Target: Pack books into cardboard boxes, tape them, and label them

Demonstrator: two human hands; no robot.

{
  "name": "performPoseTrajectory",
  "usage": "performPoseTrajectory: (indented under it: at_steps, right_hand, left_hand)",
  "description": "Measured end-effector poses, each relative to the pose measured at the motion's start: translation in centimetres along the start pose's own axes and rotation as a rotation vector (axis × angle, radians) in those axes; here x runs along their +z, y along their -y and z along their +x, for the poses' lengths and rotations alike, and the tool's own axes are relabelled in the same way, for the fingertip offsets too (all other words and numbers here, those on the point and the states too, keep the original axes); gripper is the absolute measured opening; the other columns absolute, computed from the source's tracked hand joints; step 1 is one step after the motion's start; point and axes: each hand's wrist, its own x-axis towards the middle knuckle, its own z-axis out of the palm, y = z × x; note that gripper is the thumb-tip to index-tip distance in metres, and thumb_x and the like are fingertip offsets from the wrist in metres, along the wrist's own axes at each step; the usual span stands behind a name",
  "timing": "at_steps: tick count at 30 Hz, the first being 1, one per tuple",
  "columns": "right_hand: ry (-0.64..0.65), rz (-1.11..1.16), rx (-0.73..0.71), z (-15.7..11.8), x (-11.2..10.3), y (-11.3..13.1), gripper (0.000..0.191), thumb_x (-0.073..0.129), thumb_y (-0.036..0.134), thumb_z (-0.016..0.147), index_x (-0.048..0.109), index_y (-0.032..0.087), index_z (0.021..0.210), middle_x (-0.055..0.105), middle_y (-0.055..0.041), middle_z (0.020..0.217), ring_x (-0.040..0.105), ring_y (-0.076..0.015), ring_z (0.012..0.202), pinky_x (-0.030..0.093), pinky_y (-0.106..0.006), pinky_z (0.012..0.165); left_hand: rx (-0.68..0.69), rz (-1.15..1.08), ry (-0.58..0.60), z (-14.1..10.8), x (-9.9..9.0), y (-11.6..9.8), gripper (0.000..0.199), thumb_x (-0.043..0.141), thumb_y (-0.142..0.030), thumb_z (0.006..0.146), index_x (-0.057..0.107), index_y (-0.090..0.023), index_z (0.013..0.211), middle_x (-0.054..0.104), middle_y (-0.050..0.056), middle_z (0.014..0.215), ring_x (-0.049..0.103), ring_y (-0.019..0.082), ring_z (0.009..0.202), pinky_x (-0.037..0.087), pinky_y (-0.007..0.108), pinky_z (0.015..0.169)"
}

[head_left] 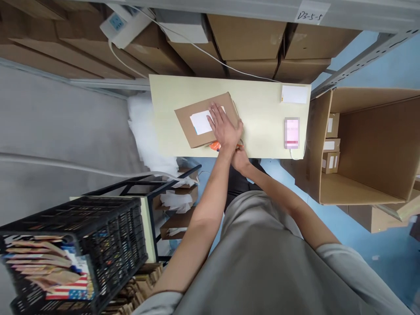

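A brown cardboard box (205, 136) with a white label (201, 123) lies slightly turned on the pale table (262, 127). My left hand (225, 127) rests flat on top of it, fingers stretched out and partly over the label. At the box's near edge my right hand (240, 161) is closed around an orange tool (215, 145) that looks like a tape dispenser. Most of that tool is hidden behind my left wrist; a rounded rim shows on the right side of the wrist.
On the table's right side lie a phone (292, 133) with a cable and a white box (294, 94). A large open carton (367, 135) holding small boxes stands to the right. Shelved cartons (247, 37) line the back. A black crate (111, 236) of packets is at lower left.
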Motion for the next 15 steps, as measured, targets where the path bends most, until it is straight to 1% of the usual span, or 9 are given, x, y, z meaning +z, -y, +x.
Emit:
performPoseTrajectory:
  at_steps: [3,5,8,11,13,15]
  right_hand:
    - [0.074,-0.066,-0.06,-0.2,-0.5,-0.8,0.038,0.046,-0.002,0.106,0.079,0.006,0.123,0.088,-0.0181,0.121,0.082,-0.0253,0.116,0.055,-0.042,0.122]
    - [0.102,-0.098,-0.087,-0.4,-1.0,-1.2,0.04,0.044,-0.002,0.107,0.079,0.006,0.125,0.088,-0.0189,0.122,0.083,-0.0258,0.117,0.055,-0.042,0.122]
    - [0.125,-0.128,-0.112,-0.7,-1.7,-1.4,0.039,0.045,0.001,0.11,0.08,0.007,0.124,0.089,-0.0187,0.12,0.084,-0.0264,0.115,0.055,-0.04,0.121]
    - [0.121,-0.151,-0.101,-1.3,-2.3,-2.1,0.039,0.044,0.004,0.112,0.078,0.009,0.13,0.089,-0.0176,0.12,0.085,-0.0254,0.113,0.056,-0.037,0.119]
    - [0.116,-0.165,-0.073,-2.2,-2.8,-3.4,0.039,0.046,0.005,0.112,0.075,0.008,0.137,0.089,-0.0182,0.119,0.085,-0.0258,0.11,0.056,-0.038,0.118]
    - [0.128,-0.181,-0.046,-3.8,-3.6,-5.9,0.038,0.052,0.008,0.112,0.071,0.004,0.144,0.089,-0.0204,0.116,0.085,-0.0279,0.107,0.056,-0.04,0.116]
  left_hand:
    - [0.033,-0.007,-0.007,0.1,-0.5,0.3,0.105,0.08,-0.05,0.096,0.031,-0.017,0.183,0.0,0.014,0.196,-0.023,0.034,0.179,-0.009,0.065,0.148]
    - [0.04,0.004,-0.01,0.2,-0.7,0.4,0.104,0.08,-0.049,0.096,0.033,-0.018,0.183,0.0,0.012,0.195,-0.024,0.033,0.178,-0.009,0.063,0.148]
    - [0.021,0.024,0.005,0.2,-0.6,0.4,0.106,0.082,-0.047,0.093,0.033,-0.019,0.183,0.0,0.011,0.196,-0.024,0.033,0.178,-0.01,0.061,0.149]
    - [0.004,-0.002,0.025,0.3,-0.5,0.3,0.109,0.084,-0.045,0.092,0.031,-0.019,0.183,0.001,0.011,0.196,-0.022,0.035,0.179,-0.012,0.064,0.148]
    - [0.004,-0.038,0.039,0.3,-0.6,0.3,0.111,0.086,-0.046,0.091,0.032,-0.019,0.184,0.002,0.011,0.196,-0.023,0.036,0.179,-0.013,0.065,0.148]
    - [0.017,-0.075,0.059,0.4,-0.9,0.3,0.111,0.087,-0.047,0.09,0.033,-0.019,0.183,0.006,0.011,0.196,-0.024,0.035,0.179,-0.013,0.063,0.148]
